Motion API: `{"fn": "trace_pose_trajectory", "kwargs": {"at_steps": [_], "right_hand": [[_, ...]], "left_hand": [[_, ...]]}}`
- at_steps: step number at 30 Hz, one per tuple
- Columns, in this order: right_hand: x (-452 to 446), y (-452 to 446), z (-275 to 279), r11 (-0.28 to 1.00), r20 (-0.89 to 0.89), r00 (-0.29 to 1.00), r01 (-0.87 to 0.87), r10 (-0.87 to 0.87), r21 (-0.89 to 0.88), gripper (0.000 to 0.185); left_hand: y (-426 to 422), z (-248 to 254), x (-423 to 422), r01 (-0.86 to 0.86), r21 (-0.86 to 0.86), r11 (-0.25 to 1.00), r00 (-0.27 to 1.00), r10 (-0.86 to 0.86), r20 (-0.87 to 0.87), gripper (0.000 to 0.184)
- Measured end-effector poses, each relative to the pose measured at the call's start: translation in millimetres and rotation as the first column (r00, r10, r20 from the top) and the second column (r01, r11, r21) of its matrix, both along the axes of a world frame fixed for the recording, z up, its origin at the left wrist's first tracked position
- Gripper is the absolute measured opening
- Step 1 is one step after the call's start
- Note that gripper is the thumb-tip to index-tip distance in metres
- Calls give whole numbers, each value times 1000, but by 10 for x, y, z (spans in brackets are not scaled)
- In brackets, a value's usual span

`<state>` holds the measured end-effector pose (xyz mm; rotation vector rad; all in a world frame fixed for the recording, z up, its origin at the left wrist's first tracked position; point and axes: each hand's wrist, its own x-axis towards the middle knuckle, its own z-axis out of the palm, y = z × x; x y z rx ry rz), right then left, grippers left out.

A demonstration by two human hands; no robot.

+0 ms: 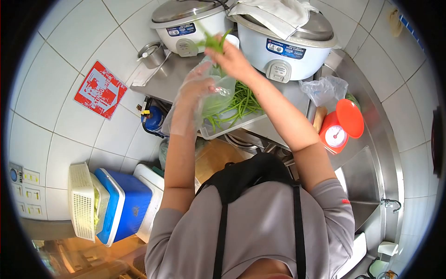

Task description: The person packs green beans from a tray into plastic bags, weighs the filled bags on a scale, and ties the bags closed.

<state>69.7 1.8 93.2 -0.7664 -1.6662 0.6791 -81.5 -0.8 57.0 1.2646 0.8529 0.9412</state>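
Observation:
My right hand (231, 60) is raised above the counter, closed around a small bunch of green beans (214, 44) whose ends stick out past the fingers. Close beside it, my left hand (199, 86) shows through a clear plastic bag (218, 95), its fingers curled on the film. Part of the bag hangs back over the left forearm. Below both hands, a heap of long green beans (244, 102) lies in a shallow white tray (211, 135). The bag covers part of the heap.
Two large rice cookers, one on the left (188, 32) and one on the right (283, 56) under a white cloth (278, 16), stand behind the tray. A red kitchen scale (334, 135) and another plastic bag (325, 89) sit to the right. A blue cooler (130, 204) is low on the left.

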Motion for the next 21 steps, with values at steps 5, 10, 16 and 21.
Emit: {"fn": "trace_pose_trajectory", "kwargs": {"at_steps": [5, 10, 16, 21], "right_hand": [[130, 269, -532, 986, 627, 762, -117, 165, -118, 37], [-65, 498, -373, 951, 951, -46, 65, 305, -302, 34], [-264, 609, -726, 932, 889, -330, -63, 319, -357, 36], [273, 379, -101, 963, 941, 219, 14, 258, -268, 38]], "left_hand": [[18, 11, -149, -44, 9, 999, 999, 44, -9, 54], [-4, 152, -132, 148, 42, 988, 967, -136, -215, 59], [20, 174, 69, 217, 82, 973, 951, -192, -243, 63], [236, 300, -100, 303, 35, 952, 935, -290, -203, 61]]}}
